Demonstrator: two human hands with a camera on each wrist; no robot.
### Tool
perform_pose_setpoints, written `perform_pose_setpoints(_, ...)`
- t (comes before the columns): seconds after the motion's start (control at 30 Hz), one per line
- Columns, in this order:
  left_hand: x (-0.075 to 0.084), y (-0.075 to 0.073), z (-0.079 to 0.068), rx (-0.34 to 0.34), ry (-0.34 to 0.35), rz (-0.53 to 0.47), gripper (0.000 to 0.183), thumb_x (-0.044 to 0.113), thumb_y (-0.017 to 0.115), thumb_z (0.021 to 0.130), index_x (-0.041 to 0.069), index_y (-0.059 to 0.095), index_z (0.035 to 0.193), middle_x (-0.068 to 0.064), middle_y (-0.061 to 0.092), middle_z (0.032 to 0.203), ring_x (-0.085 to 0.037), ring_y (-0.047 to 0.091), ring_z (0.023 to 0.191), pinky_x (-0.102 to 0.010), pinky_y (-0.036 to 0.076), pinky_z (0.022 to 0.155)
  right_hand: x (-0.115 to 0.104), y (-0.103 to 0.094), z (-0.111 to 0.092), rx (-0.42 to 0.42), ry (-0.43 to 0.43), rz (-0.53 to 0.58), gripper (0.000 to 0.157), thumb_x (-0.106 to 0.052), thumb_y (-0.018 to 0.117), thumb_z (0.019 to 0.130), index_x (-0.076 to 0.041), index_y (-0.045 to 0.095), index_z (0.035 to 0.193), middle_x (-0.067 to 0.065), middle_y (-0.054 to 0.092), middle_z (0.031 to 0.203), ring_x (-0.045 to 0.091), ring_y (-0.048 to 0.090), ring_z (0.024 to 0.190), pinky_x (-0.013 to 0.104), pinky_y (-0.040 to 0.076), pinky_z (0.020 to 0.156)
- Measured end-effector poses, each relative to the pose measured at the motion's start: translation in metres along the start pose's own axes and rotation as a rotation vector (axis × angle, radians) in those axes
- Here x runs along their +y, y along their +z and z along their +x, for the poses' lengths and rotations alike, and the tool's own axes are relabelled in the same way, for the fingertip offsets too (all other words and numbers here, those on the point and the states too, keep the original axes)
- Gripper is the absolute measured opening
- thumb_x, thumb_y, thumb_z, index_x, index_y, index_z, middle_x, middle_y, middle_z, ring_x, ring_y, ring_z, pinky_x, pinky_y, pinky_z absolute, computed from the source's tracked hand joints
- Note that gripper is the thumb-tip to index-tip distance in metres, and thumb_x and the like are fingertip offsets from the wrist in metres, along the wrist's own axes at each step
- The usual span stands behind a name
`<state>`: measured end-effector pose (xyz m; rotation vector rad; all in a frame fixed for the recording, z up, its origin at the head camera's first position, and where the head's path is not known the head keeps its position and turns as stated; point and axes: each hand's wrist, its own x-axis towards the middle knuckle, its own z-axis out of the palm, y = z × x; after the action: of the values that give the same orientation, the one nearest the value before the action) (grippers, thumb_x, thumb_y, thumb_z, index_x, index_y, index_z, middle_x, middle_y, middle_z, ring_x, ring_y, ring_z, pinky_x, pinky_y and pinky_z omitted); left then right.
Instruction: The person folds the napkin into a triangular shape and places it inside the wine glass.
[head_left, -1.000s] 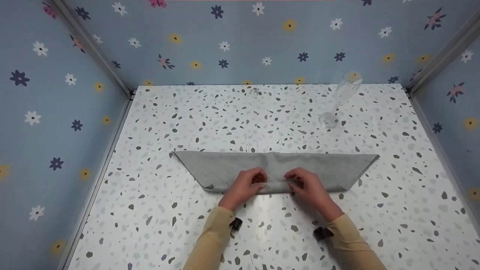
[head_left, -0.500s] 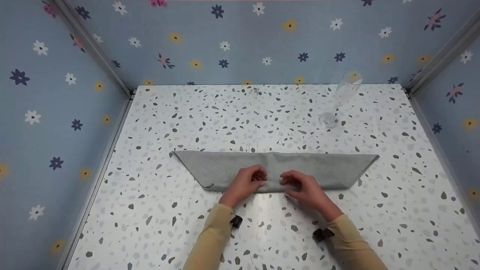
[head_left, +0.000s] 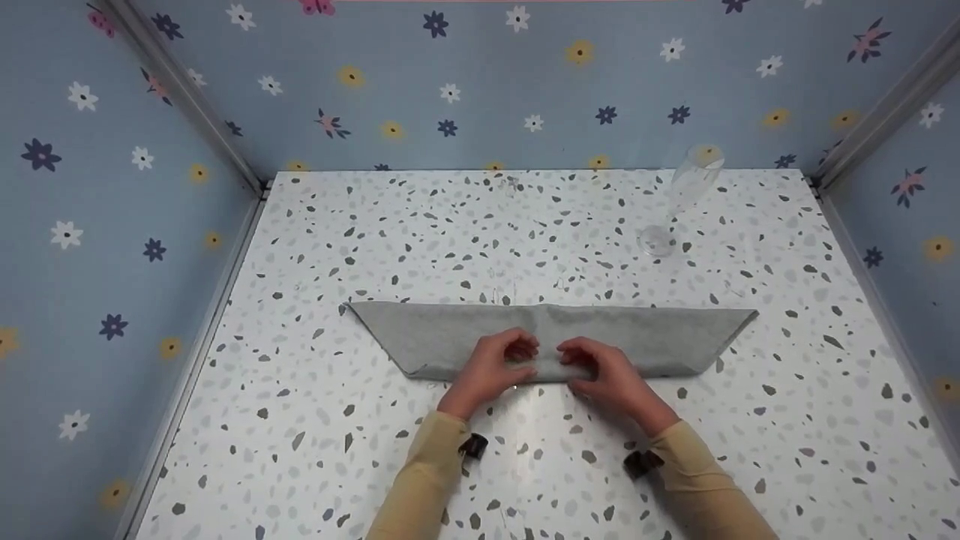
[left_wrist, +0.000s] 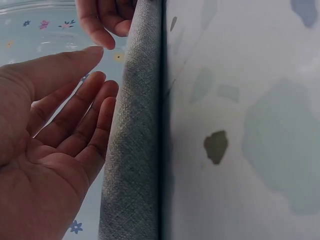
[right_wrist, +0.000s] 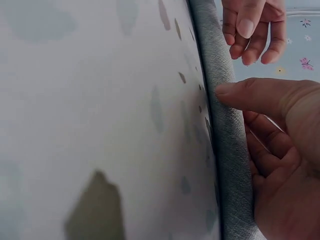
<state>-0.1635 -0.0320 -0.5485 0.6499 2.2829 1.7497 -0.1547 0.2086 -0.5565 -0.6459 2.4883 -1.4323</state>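
A grey cloth napkin (head_left: pixel 420 337), folded to a long trapezoid with its near edge rolled, lies across the table. My left hand (head_left: pixel 491 367) is at the middle of that near edge, fingers loosely bent over the cloth. In the left wrist view its thumb (left_wrist: pixel 75 62) stands apart from the fingers, whose tips are right at the roll (left_wrist: pixel 132 125). Just to its right is my right hand (head_left: pixel 611 375), also loosely bent. Its thumb (right_wrist: pixel 250 94) lies against the roll (right_wrist: pixel 232 150) in the right wrist view, fingers on the far side; no cloth shows pinched between them.
A clear champagne flute (head_left: pixel 694 180) stands at the back right of the speckled white table (head_left: pixel 300 450). Blue flowered panels (head_left: pixel 480 82) with metal corner posts enclose the back and both sides. Dark wrist cameras (head_left: pixel 643 464) hang under the sleeves.
My right hand has shifted slightly left, towards the left hand. The napkin's near edge has moved a little away from me as it rolls. The flute has stayed put.
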Motion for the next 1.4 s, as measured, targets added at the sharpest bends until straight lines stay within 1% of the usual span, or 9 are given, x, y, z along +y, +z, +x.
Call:
perform_pose_setpoints(0.17,-0.001,0.001,-0.001,-0.018,-0.007,0.015,0.035,-0.003,0.076,0.078,-0.002,0.062,0.110,-0.014,0.066,0.102,-0.025,0.064,0.095,-0.031,0.051,0.086,0.000,-0.001,0.006,-0.003,0.023,-0.039,0.051,0.005,0.077,0.075,-0.010,0.059,0.121,-0.002,0.066,0.103,0.013,0.061,0.100,0.036,0.048,0.090)
perform_pose_setpoints(0.33,-0.001,0.001,-0.001,-0.022,-0.007,0.036,0.035,-0.003,0.076,0.078,-0.001,0.062,0.111,-0.011,0.066,0.102,-0.022,0.063,0.097,-0.031,0.050,0.087,-0.001,-0.002,0.011,0.010,0.014,-0.043,0.040,0.004,0.073,0.079,-0.006,0.060,0.116,-0.002,0.068,0.098,0.014,0.064,0.094,0.035,0.052,0.083)
perform_pose_setpoints(0.43,-0.002,0.001,-0.001,-0.030,-0.004,0.054,0.035,-0.005,0.075,0.079,-0.001,0.062,0.111,-0.011,0.066,0.103,-0.020,0.063,0.098,-0.031,0.050,0.087,-0.001,-0.004,0.014,0.010,0.013,-0.039,0.035,0.003,0.072,0.081,-0.005,0.062,0.113,0.000,0.069,0.097,0.017,0.065,0.091,0.033,0.054,0.075)
perform_pose_setpoints(0.53,-0.003,0.000,0.001,-0.036,-0.001,0.090,0.036,-0.008,0.073,0.079,0.000,0.062,0.112,-0.010,0.066,0.104,-0.018,0.062,0.099,-0.029,0.049,0.088,-0.001,-0.007,0.017,-0.002,0.054,-0.003,0.032,0.001,0.072,0.082,-0.005,0.063,0.112,0.004,0.068,0.099,0.020,0.065,0.089,0.031,0.056,0.064)
perform_pose_setpoints(0.63,-0.004,-0.001,0.003,-0.030,-0.003,0.126,0.036,-0.009,0.072,0.079,0.001,0.063,0.112,-0.008,0.067,0.103,-0.016,0.062,0.099,-0.026,0.048,0.089,-0.001,-0.010,0.020,-0.011,0.106,0.021,0.030,-0.001,0.072,0.082,-0.006,0.063,0.111,0.003,0.068,0.100,0.020,0.064,0.088,0.030,0.056,0.064)
perform_pose_setpoints(0.73,-0.007,0.000,0.005,-0.018,-0.001,0.130,0.035,-0.010,0.070,0.079,0.002,0.063,0.111,-0.008,0.067,0.102,-0.015,0.062,0.097,-0.024,0.048,0.089,0.001,-0.011,0.021,-0.003,0.126,0.019,0.030,-0.002,0.072,0.082,-0.008,0.064,0.110,0.001,0.068,0.099,0.018,0.064,0.089,0.030,0.055,0.074)
perform_pose_setpoints(0.9,-0.009,0.000,0.007,-0.010,-0.007,0.126,0.031,-0.010,0.067,0.081,0.002,0.063,0.110,-0.007,0.067,0.099,-0.014,0.063,0.095,-0.024,0.048,0.088,0.002,-0.010,0.017,0.035,0.082,0.013,0.030,-0.003,0.073,0.082,-0.007,0.064,0.111,0.001,0.068,0.099,0.017,0.064,0.091,0.032,0.053,0.082)
perform_pose_setpoints(1.17,-0.010,-0.003,0.011,0.001,-0.052,0.151,0.028,-0.008,0.066,0.084,0.002,0.063,0.110,-0.007,0.066,0.103,-0.014,0.062,0.097,-0.024,0.048,0.088,-0.005,-0.015,0.010,0.159,-0.006,0.018,0.032,-0.002,0.076,0.080,-0.005,0.066,0.109,-0.001,0.068,0.102,0.017,0.063,0.097,0.037,0.050,0.089)
perform_pose_setpoints(1.4,-0.012,-0.004,0.014,0.013,-0.040,0.141,0.025,-0.007,0.065,0.086,0.001,0.063,0.109,-0.008,0.066,0.104,-0.013,0.061,0.097,-0.023,0.048,0.088,-0.008,-0.013,0.005,0.135,-0.093,0.006,0.034,0.007,0.072,0.080,-0.003,0.064,0.112,0.001,0.068,0.106,0.017,0.063,0.100,0.034,0.050,0.089)
